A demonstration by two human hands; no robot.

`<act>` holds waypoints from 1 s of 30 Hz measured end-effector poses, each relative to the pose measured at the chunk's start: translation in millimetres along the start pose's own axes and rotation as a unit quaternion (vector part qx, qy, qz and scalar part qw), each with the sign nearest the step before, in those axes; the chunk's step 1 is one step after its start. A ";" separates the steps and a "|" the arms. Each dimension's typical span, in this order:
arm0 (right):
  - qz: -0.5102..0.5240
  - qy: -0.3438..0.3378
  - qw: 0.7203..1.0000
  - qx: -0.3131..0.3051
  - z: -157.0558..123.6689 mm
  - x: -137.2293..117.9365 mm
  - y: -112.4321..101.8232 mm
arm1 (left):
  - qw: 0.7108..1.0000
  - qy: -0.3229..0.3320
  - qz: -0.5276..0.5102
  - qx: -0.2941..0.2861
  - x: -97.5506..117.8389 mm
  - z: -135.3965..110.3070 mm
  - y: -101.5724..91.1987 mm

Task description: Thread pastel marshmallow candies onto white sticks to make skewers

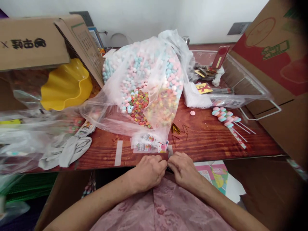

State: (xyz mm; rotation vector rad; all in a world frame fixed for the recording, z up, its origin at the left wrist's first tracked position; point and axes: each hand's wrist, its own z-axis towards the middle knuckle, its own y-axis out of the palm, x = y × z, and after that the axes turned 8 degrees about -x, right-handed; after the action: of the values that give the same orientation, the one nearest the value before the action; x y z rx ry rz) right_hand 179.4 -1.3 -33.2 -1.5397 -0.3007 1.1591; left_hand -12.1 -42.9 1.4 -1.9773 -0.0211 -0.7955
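My left hand [151, 172] and my right hand [182, 168] meet at the table's front edge, close to my body, fingers curled in on both. A small greyish, see-through bit shows above the right fingertips; what the hands pinch is mostly hidden. Just beyond them lie printed clear wrappers [146, 144] and a strip of white tape [118, 153]. Behind stands a large clear plastic bag [113, 96] of pink, white and blue marshmallows and small colourful ring candies. Gold twist ties [175, 129] rest right of it.
Marshmallow sticks [225, 116] and one loose pink marshmallow [192, 113] lie to the right. A clear plastic basket [250, 91] holds small items. Cardboard boxes [271, 77] flank the table; a yellow wavy bowl [67, 85] and a whitish glove [66, 152] are at left.
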 end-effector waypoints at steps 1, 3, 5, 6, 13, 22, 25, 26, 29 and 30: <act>0.019 0.012 1.000 -0.002 0.3 2.0 -4.1 | 1.000 -0.006 0.025 0.011 -0.2 0.5 1.4; 0.036 0.038 0.998 0.021 0.7 10.5 -13.6 | 0.999 -0.010 0.015 0.041 -4.8 1.7 2.2; -0.010 0.060 0.995 0.076 1.0 24.5 -21.4 | 0.996 -0.013 -0.049 0.075 -12.5 3.1 1.2; -0.049 0.071 0.992 0.095 1.2 32.4 -23.6 | 0.992 -0.013 -0.093 0.089 -16.3 4.0 0.5; -0.145 0.063 0.987 0.030 12.1 64.4 -14.1 | 0.879 -0.072 -0.459 0.109 -22.2 10.9 0.8; -0.057 0.073 0.991 0.101 2.9 65.5 -14.1 | 0.792 -0.186 -0.569 0.120 -18.9 9.6 -1.5; 0.002 0.074 0.983 0.168 1.3 41.2 -21.0 | 0.790 -0.177 -0.575 0.116 -14.1 15.2 0.8; 0.029 0.066 0.980 0.188 3.2 30.1 -22.0 | 0.792 -0.169 -0.576 0.111 -11.9 18.2 1.9; 0.104 -0.013 0.973 0.205 14.0 0.8 -17.1 | 0.794 -0.126 -0.585 0.105 -6.5 26.6 4.6; 0.097 -0.043 0.972 0.209 17.7 -5.0 -13.3 | 0.792 -0.114 -0.589 0.112 -5.6 28.0 5.0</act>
State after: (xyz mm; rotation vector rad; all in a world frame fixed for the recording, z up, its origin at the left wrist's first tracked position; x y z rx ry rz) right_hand 168.2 10.4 -17.3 -1.1679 0.0408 1.3458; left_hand -0.3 -21.8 -14.5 -1.6634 -1.5461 -1.2063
